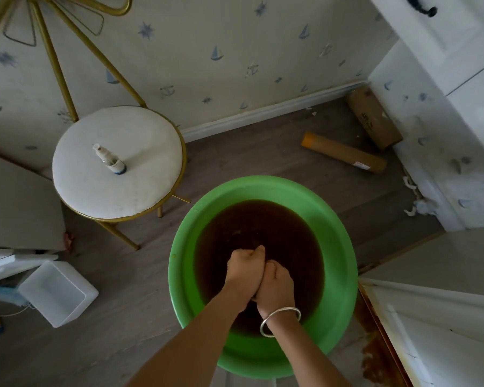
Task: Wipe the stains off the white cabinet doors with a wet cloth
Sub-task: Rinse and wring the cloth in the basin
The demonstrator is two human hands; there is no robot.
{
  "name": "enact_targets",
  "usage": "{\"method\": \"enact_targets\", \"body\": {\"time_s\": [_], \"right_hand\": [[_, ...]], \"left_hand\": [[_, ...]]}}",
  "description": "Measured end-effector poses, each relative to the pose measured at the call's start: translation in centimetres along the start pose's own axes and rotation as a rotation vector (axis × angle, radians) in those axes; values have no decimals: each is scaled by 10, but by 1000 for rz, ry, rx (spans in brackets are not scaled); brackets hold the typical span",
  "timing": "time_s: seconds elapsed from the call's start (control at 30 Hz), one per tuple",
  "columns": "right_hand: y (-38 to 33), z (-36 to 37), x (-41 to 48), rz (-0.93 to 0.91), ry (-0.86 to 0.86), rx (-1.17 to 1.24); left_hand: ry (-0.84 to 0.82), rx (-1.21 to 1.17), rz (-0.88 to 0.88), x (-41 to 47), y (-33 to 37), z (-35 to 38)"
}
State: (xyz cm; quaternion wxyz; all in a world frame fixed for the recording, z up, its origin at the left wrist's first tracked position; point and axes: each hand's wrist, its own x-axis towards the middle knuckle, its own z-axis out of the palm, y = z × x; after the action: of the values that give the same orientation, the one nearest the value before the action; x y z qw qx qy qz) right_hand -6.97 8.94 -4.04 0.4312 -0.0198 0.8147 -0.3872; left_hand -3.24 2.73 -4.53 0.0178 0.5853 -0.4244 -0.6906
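Bottle (109, 159) on stool (143, 146), left of basin (263, 188); cardboard tubes (344, 152) behind it.

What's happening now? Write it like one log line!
step: wetting | left hand, right hand: fists together over basin, brown water | cloth: likely gripped, hidden | door: untouched

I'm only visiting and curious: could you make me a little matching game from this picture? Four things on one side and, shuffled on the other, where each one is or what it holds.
Things
1. spray bottle
2. green basin
3. yellow-ended tube
4. silver bangle

Places or states
A. lying on the floor
B. on the wrist of the right hand
C. filled with dark brown water
D. standing on the white stool seat

Pairs: 1-D, 2-C, 3-A, 4-B.
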Motion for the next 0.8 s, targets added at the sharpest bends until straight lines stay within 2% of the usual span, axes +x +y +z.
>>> {"method": "enact_targets", "body": {"time_s": [0.07,0.13,0.17,0.2,0.27,0.33,0.4,0.47,0.53,0.6,0.67,0.8], "right_hand": [[-1,-4,1,222,-60,82],[2,-7,3,290,-191,79],[-4,-12,1,313,-270,168],[-7,-17,1,418,-316,318],[-6,-24,9,435,-297,450],[-3,-29,20,353,-192,468],[7,-35,31,128,-42,191],[20,-40,35,-102,-18,-195],[28,-36,35,-222,-106,-503],[37,-31,35,-255,-138,-763],[38,-30,37,-249,-107,-920],[28,-30,43,-215,-101,-963]], "left_hand": [[17,102,77,-5,-1,2],[22,256,185,-10,-2,5],[24,348,258,-13,-3,6],[17,413,323,-15,-4,6],[9,410,362,-13,-3,1],[23,252,293,-3,0,-8],[-12,190,241,6,0,-18],[-93,404,256,15,-9,-23],[-132,662,256,20,-18,-23],[-114,795,212,25,-25,-23],[-81,800,182,31,-25,-25],[-77,788,147,36,-19,-22]]}}
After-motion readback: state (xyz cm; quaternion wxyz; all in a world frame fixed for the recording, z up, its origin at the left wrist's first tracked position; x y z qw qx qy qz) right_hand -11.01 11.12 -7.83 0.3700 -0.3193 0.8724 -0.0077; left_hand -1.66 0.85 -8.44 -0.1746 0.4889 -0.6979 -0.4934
